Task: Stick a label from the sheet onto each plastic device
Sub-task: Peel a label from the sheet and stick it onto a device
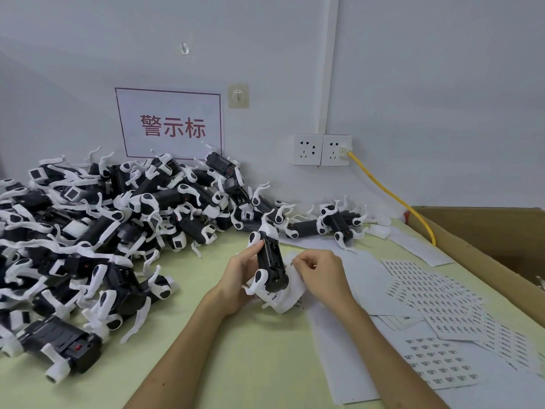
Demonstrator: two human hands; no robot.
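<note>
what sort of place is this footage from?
Likely a factory labelling bench: a heap of identical black-and-white plastic devices and printed label sheets spread on the table, with a cardboard box at the side.

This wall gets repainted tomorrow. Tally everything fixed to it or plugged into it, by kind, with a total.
Sign: 1
Hooks: 2
Sockets: 2
Cable duct: 1
Yellow cable: 1
Total: 7
</note>
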